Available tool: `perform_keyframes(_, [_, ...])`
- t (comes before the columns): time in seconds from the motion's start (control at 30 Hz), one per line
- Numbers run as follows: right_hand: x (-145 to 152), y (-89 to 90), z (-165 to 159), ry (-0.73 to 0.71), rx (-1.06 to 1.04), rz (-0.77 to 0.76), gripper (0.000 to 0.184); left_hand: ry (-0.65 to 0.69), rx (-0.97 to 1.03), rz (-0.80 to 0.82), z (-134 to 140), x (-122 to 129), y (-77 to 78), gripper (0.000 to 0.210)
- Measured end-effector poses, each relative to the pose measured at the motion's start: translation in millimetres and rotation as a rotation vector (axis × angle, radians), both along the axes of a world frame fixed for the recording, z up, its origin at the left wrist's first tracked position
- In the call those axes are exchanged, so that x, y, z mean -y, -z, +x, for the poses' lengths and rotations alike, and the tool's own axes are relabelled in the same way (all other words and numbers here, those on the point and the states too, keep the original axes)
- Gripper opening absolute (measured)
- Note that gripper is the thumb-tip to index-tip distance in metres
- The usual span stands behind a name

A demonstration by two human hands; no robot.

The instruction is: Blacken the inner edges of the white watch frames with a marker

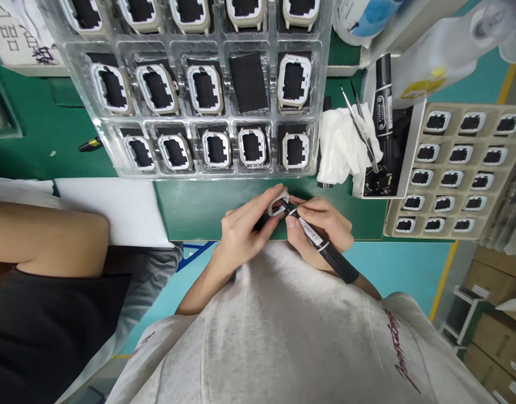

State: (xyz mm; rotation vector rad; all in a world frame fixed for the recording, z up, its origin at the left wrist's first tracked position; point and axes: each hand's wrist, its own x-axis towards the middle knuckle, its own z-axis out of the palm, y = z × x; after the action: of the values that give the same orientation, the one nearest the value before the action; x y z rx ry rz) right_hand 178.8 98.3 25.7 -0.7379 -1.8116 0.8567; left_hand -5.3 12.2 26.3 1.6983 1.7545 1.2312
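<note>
Near the table's front edge, my left hand (249,224) pinches a small white watch-case frame (276,206), its fingers covering part of the rim. My right hand (323,224) grips a black marker pen (325,245) with a white barcode label. The pen's tip end meets the frame or lies just over it; exact contact I cannot make out. Beyond my hands lies a clear plastic tray (207,175) with rows of similar frames, each over a black pad. One pocket in its second row shows only a black pad (248,82).
Tweezers (361,126) rest on a white cloth (339,147) beside a white box (403,168) holding another marker (383,95). At right, a beige tray (455,168) carries several frames. A plastic bottle (438,56) stands behind. Another person's arm (47,230) is at left.
</note>
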Motion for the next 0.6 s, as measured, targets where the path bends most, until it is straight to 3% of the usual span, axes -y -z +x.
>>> perform_keyframes(0.6, [-1.1,-4.9,-0.3,-0.001,0.051,0.003,0.031,-0.037,0.026,-0.014,3.7,-0.2,-2.4,0.044])
